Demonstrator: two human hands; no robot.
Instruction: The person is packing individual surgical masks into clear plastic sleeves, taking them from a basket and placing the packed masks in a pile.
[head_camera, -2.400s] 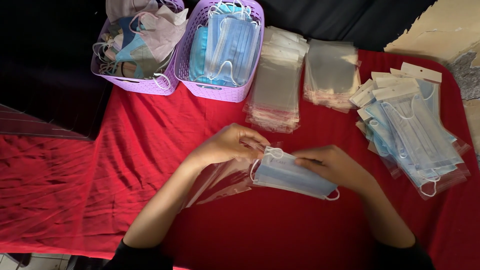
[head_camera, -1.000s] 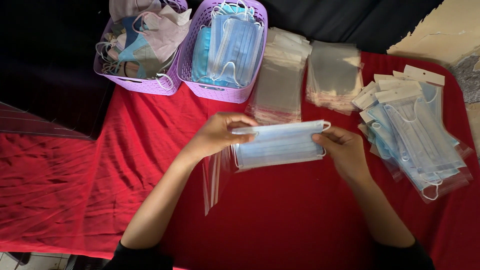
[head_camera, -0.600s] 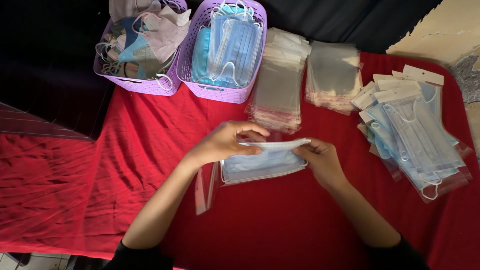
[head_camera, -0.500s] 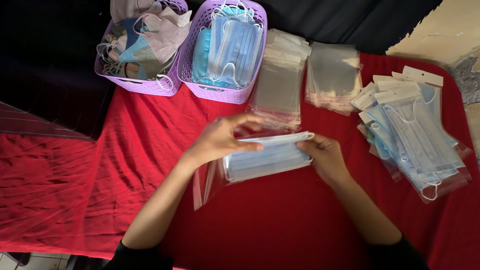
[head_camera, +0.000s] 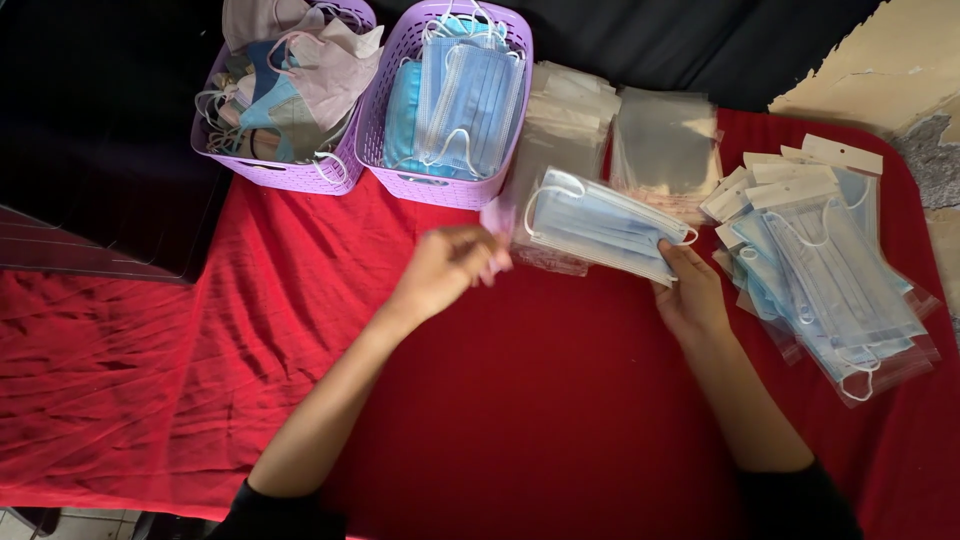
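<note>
A light blue face mask with white ear loops sits inside a clear plastic bag (head_camera: 600, 228), held above the red tablecloth (head_camera: 520, 400) and tilted down to the right. My right hand (head_camera: 690, 297) grips its right end from below. My left hand (head_camera: 450, 270) is blurred. Its curled fingers pinch the bag's left end, where a pale flap sticks up.
At the back stand two purple baskets: the left one (head_camera: 290, 175) holds mixed masks and the right one (head_camera: 440, 185) holds blue masks. Two stacks of empty clear bags (head_camera: 665, 150) lie behind my hands. A pile of bagged masks (head_camera: 835, 270) lies at the right edge.
The bagged mask has risen and moved to the right, toward the stacks of empty bags. My left hand has slid to its left end. The bag's loose tail no longer hangs down.
</note>
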